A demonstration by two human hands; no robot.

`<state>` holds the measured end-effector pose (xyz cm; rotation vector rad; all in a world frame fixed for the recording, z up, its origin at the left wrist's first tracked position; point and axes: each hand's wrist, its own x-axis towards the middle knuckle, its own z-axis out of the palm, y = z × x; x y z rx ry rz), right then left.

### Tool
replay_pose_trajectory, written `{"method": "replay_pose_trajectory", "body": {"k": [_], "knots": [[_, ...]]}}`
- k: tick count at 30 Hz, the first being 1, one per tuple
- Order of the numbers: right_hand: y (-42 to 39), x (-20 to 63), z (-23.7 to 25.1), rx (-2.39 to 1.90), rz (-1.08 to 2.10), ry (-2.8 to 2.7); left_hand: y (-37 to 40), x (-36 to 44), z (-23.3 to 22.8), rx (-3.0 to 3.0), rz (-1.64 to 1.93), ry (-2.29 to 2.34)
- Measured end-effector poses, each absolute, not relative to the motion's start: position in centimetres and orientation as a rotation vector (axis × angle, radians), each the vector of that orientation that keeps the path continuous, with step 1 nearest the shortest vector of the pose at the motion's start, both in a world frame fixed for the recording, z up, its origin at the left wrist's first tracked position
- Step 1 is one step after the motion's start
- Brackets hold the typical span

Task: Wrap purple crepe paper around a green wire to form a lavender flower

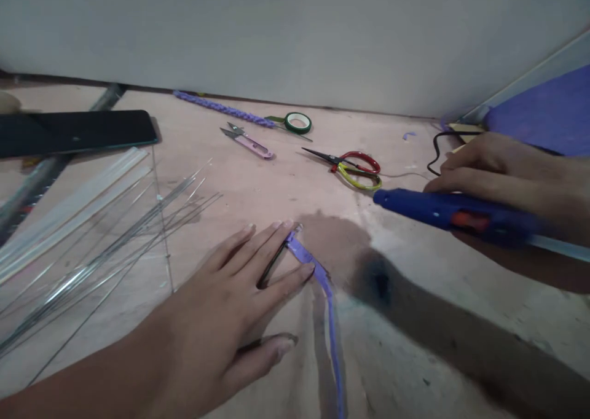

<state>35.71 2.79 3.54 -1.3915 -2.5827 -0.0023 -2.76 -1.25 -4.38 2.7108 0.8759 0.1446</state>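
My left hand [230, 296] lies flat on the pale tabletop with its fingers stretched out. Its index fingertip rests on a narrow purple strip [330, 321], which runs from the fingertips down to the near edge of the view. Part of a thin dark stick or wire [273, 264] shows between the fingers, the rest hidden under the hand. On the right, my right hand [498, 167] grips a blue hot glue gun [415, 210], its nozzle pointing left above the table. A clear glue stick [560, 247] sticks out of the gun's back end.
Red-and-yellow-handled scissors [357, 168], pink thread snips [249, 144], a green tape roll [298, 123] and a purple wrapped stem [221, 107] lie farther back. Metal wires [92, 274], clear glue sticks [83, 204] and a black phone [78, 133] are at left. Purple sheet material [544, 112] stands back right.
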Motion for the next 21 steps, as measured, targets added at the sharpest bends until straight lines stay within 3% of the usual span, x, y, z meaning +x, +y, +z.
{"method": "replay_pose_trajectory", "body": {"k": [2, 7, 10, 15, 21], "knots": [[3.5, 37.7, 2.7, -1.420, -0.294, -2.823, -1.3, -2.7, -4.4, 2.692, 0.143, 0.882], [3.2, 38.2, 1.1, -1.581, -0.242, -2.977, -1.4, -2.8, -4.8, 2.687, 0.228, 0.905], [2.9, 34.8, 1.4, -1.417, -0.309, -2.964, -1.5, -2.8, -5.1, 2.698, 0.264, 0.900], [5.0, 25.9, 0.8, -0.961, 0.283, -2.939, -1.4, -2.8, -5.3, 2.700, 0.270, 0.919], [8.9, 23.0, -1.5, -0.567, 0.587, -2.933, -1.7, -2.3, -5.2, 2.700, 0.273, 0.965]]}}
